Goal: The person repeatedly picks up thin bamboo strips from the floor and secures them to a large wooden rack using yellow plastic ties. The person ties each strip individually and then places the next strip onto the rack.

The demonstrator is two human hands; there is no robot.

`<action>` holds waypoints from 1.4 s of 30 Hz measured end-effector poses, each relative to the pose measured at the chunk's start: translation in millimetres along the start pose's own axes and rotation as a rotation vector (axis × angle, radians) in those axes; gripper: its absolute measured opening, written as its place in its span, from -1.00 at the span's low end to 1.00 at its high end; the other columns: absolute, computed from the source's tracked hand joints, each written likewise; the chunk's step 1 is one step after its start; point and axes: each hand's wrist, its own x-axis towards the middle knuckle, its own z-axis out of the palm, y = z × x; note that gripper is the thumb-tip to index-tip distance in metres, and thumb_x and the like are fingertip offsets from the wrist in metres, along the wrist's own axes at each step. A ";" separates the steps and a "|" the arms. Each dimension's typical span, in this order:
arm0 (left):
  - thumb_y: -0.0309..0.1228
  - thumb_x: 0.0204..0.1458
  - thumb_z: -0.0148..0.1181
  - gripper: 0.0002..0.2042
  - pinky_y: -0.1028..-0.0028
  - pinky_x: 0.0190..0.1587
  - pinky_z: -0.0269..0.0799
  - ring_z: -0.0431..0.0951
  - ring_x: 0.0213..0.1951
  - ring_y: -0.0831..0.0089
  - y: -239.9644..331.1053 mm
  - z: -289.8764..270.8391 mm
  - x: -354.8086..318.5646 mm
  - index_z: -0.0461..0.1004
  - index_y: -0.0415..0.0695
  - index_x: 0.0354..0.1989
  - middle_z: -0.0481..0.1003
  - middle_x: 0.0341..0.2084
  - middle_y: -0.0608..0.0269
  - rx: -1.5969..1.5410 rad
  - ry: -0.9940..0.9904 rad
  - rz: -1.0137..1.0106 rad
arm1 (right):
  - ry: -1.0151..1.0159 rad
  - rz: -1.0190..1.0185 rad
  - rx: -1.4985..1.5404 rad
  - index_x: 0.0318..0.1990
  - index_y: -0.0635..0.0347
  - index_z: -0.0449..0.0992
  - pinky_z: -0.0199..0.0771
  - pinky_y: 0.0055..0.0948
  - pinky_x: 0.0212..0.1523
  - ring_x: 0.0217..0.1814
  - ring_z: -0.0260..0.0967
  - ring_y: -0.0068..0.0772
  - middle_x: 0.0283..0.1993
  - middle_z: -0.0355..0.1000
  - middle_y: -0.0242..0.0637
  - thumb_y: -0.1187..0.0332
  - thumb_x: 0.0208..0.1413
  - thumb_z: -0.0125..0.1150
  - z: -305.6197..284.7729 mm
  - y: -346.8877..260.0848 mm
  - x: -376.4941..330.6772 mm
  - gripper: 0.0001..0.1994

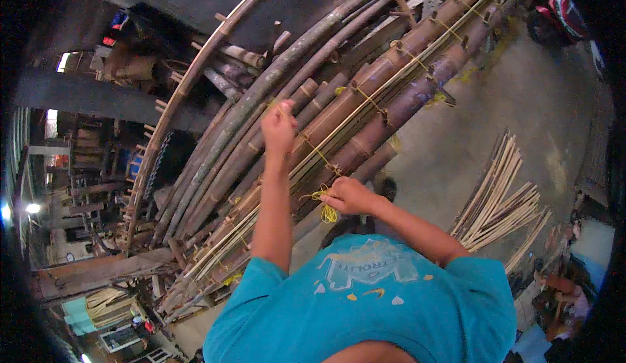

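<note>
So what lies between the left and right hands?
In the head view, between left hand and right hand: part of a brown pole, then pale strips, with a yellow tie across them.

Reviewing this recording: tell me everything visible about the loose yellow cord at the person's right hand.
The yellow cord is thin, bright and string-like, possibly plastic. It is gathered into a small, untidy bundle of loops. The right hand appears to hold it near the thumb; loops hang below the fingers, and a strand sticks out leftward. Long brown poles lie beyond it. Whether it joins their lashings is unclear.
</note>
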 end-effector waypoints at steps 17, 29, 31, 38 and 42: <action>-0.20 0.14 -0.10 -0.64 0.05 -0.09 0.37 0.48 -0.11 -0.14 -101.1 -189.8 -140.0 0.38 -0.18 -0.03 0.50 -0.20 -0.19 0.902 -0.374 0.105 | 0.663 0.534 1.788 -0.13 0.13 0.47 0.37 -0.21 -0.02 -0.13 0.38 -0.40 -0.21 0.44 -0.32 0.10 0.22 -0.04 178.2 -66.1 3.3 -0.68; -0.19 0.13 -0.04 -0.69 0.08 -0.12 0.34 0.45 -0.10 -0.11 -112.0 -177.9 -145.7 0.52 -0.17 -0.27 0.49 -0.19 -0.09 0.623 -0.330 -0.111 | 0.157 0.270 -0.900 -0.26 0.24 0.52 0.36 -0.24 -0.17 -0.31 0.34 -0.23 -0.29 0.49 -0.18 0.01 0.18 -0.08 110.5 -86.9 202.0 -0.57; -0.16 0.16 -0.09 -0.68 0.10 -0.10 0.34 0.46 -0.11 -0.10 -104.4 -179.7 -151.2 0.50 -0.13 -0.22 0.49 -0.25 -0.14 0.661 -0.336 -0.057 | -0.097 0.358 -0.255 -0.25 0.25 0.51 0.36 -0.30 -0.22 -0.33 0.31 -0.33 -0.32 0.48 -0.20 0.03 0.19 -0.08 98.1 -78.2 197.9 -0.57; -0.13 0.18 -0.09 -0.69 0.15 -0.19 0.39 0.50 -0.24 -0.06 -115.0 -175.4 -164.3 0.50 -0.08 -0.21 0.53 -0.36 -0.01 0.607 -0.128 0.138 | -0.374 0.017 -0.091 -0.61 0.23 0.42 0.37 -0.20 -0.29 -0.55 0.36 -0.08 -0.63 0.39 -0.14 0.20 0.15 0.05 117.8 -114.5 45.9 -0.64; -0.16 0.20 -0.11 -0.67 0.20 -0.25 0.40 0.55 -0.33 0.06 -90.2 -170.3 -130.2 0.50 -0.15 -0.22 0.55 -0.42 0.05 0.340 -0.156 0.129 | -0.024 -0.115 -0.010 -0.60 0.23 0.43 0.31 -0.05 -0.33 -0.49 0.34 0.05 -0.62 0.35 -0.04 0.18 0.17 0.03 164.6 -73.1 26.5 -0.63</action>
